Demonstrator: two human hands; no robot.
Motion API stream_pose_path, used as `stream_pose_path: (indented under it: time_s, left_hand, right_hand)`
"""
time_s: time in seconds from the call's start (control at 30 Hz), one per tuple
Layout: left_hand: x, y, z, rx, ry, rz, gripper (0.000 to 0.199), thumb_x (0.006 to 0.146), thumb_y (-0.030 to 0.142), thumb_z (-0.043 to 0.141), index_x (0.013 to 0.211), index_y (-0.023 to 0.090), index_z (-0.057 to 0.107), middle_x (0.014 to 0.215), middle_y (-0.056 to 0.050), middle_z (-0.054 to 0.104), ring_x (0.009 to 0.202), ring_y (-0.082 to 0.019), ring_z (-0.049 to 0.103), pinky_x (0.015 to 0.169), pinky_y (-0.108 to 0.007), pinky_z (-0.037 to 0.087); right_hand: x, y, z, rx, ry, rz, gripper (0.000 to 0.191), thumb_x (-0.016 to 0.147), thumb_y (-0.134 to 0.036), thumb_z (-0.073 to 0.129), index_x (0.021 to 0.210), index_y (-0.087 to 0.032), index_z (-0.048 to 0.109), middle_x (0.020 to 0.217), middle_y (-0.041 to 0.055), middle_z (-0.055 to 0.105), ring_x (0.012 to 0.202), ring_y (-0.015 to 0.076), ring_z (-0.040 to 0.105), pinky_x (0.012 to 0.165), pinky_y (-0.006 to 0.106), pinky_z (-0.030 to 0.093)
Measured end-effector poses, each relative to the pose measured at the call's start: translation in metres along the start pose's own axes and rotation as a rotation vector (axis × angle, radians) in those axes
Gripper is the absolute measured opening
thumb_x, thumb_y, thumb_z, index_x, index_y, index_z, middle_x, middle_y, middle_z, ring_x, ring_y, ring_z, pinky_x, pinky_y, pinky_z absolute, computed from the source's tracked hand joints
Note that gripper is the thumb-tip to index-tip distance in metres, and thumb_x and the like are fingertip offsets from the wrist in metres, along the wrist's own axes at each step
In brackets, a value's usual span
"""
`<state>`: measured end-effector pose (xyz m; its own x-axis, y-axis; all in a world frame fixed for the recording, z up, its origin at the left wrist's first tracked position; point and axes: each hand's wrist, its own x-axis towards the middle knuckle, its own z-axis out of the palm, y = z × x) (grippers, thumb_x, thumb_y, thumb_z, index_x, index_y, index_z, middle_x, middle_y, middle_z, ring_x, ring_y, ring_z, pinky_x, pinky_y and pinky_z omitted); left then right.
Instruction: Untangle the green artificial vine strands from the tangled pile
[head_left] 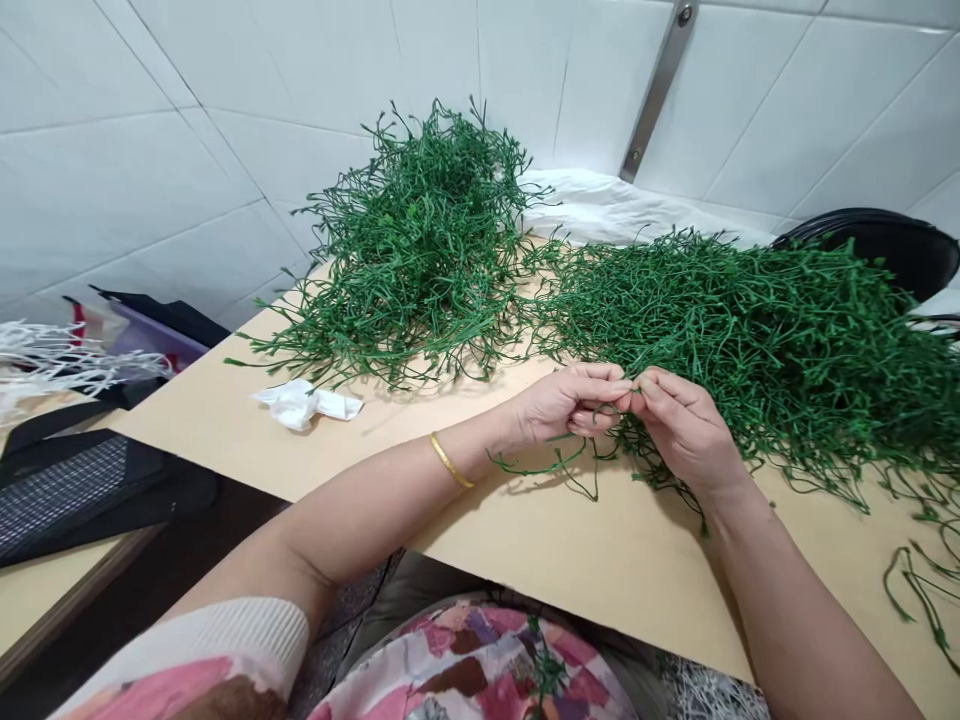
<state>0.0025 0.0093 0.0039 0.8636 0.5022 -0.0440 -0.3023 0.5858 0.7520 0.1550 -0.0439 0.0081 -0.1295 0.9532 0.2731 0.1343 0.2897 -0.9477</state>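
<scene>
My left hand (574,402) is closed in a pinch on a thin green strand (556,467), whose lower part trails over the tan table (480,530). Its fingertips meet those of my right hand (686,425), also pinched on green strand between them. The exact spot where the fingers join is too small to make out. Behind my right hand lies a wide heap of green strands (712,310). A second, taller green heap (420,230) stands at the back, left of the middle.
A crumpled white tissue (304,403) lies on the table's left part. Loose strands (926,600) are at the right. Beyond the left edge are white strands (75,360) and a black mesh item (67,490). A black round object (870,245) stands at the back right by the tiled wall.
</scene>
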Motion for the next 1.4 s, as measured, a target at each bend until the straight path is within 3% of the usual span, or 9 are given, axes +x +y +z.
stream_pose_path:
  time_s: [0.13, 0.3, 0.47, 0.57, 0.67, 0.8, 0.97, 1.17, 1.4]
  left_hand:
    - [-0.002, -0.002, 0.006, -0.082, -0.018, -0.019, 0.017, 0.066, 0.014, 0.061, 0.064, 0.012, 0.044, 0.061, 0.001, 0.051, 0.036, 0.001, 0.027, 0.035, -0.012, 0.013]
    - [-0.006, -0.002, 0.015, -0.1, -0.062, -0.038, 0.014, 0.067, 0.016, 0.06, 0.062, 0.012, 0.047, 0.052, 0.004, 0.043, 0.034, 0.0, 0.025, 0.034, -0.013, 0.014]
    - [-0.008, 0.003, 0.02, -0.117, -0.068, -0.03, 0.014, 0.068, 0.018, 0.059, 0.061, 0.012, 0.048, 0.049, 0.005, 0.036, 0.034, 0.0, 0.023, 0.035, -0.013, 0.015]
    - [-0.004, 0.005, 0.014, -0.124, 0.022, 0.036, 0.016, 0.07, 0.02, 0.059, 0.062, 0.012, 0.049, 0.048, 0.007, 0.031, 0.035, 0.0, 0.022, 0.034, -0.013, 0.016]
    - [0.003, 0.004, 0.003, -0.061, 0.141, 0.091, 0.013, 0.073, 0.022, 0.059, 0.068, 0.012, 0.052, 0.048, 0.008, 0.026, 0.036, -0.001, 0.023, 0.035, -0.012, 0.016]
    - [0.005, 0.005, -0.007, 0.11, 0.251, 0.129, 0.016, 0.074, 0.027, 0.06, 0.077, 0.012, 0.055, 0.053, 0.004, 0.041, 0.037, -0.001, 0.032, 0.035, -0.013, 0.015]
    - [0.002, 0.005, -0.009, 0.281, 0.312, 0.11, 0.027, 0.074, 0.033, 0.06, 0.09, 0.012, 0.059, 0.055, 0.0, 0.055, 0.037, -0.003, 0.041, 0.035, -0.015, 0.022]
    - [0.002, 0.002, -0.008, 0.332, 0.267, 0.07, 0.034, 0.075, 0.034, 0.059, 0.099, 0.011, 0.061, 0.048, 0.001, 0.056, 0.033, -0.003, 0.039, 0.036, -0.016, 0.022]
    - [-0.001, 0.004, -0.013, 0.196, 0.125, 0.02, 0.016, 0.079, 0.03, 0.051, 0.079, 0.014, 0.055, 0.042, 0.003, 0.049, 0.029, -0.004, 0.031, 0.034, -0.016, 0.018]
  right_hand:
    - [-0.002, -0.002, 0.003, 0.283, -0.006, 0.053, 0.021, 0.079, -0.034, 0.055, 0.064, -0.019, 0.058, 0.059, -0.0012, 0.044, 0.053, 0.0087, 0.041, 0.052, 0.022, 0.036]
    - [-0.004, -0.004, 0.005, 0.384, 0.021, 0.052, 0.02, 0.076, -0.034, 0.057, 0.062, -0.019, 0.057, 0.054, -0.0014, 0.039, 0.053, 0.0104, 0.043, 0.049, 0.024, 0.034]
    - [-0.003, -0.015, 0.005, 0.523, 0.014, -0.005, 0.031, 0.074, -0.036, 0.056, 0.052, -0.019, 0.041, 0.048, -0.0046, 0.024, 0.047, 0.0096, 0.033, 0.048, 0.026, 0.031]
    - [-0.003, -0.022, 0.004, 0.575, 0.015, -0.078, 0.034, 0.078, -0.037, 0.05, 0.053, -0.019, 0.035, 0.048, -0.0065, 0.014, 0.045, 0.009, 0.026, 0.049, 0.026, 0.029]
    - [-0.003, -0.017, -0.001, 0.395, 0.093, -0.044, 0.024, 0.082, -0.036, 0.047, 0.065, -0.02, 0.05, 0.048, -0.0068, 0.018, 0.046, 0.009, 0.027, 0.052, 0.027, 0.029]
    - [-0.001, -0.001, -0.01, -0.137, 0.317, -0.009, 0.016, 0.08, -0.033, 0.054, 0.081, -0.019, 0.061, 0.052, -0.0042, 0.04, 0.048, 0.0087, 0.034, 0.049, 0.025, 0.028]
    - [-0.001, 0.007, -0.006, -0.774, 0.347, -0.219, 0.015, 0.081, -0.026, 0.051, 0.081, -0.018, 0.063, 0.085, 0.005, 0.059, 0.071, 0.0136, 0.053, 0.065, 0.028, 0.041]
    - [-0.001, 0.005, 0.003, -0.693, 0.311, -0.273, 0.018, 0.084, -0.024, 0.045, 0.074, -0.018, 0.058, 0.074, 0.004, 0.058, 0.069, 0.0135, 0.053, 0.065, 0.027, 0.042]
    - [-0.001, 0.005, 0.002, -0.356, 0.374, 0.015, 0.029, 0.079, -0.038, 0.053, 0.101, -0.018, 0.054, 0.096, 0.0064, 0.059, 0.061, 0.0105, 0.05, 0.056, 0.026, 0.043]
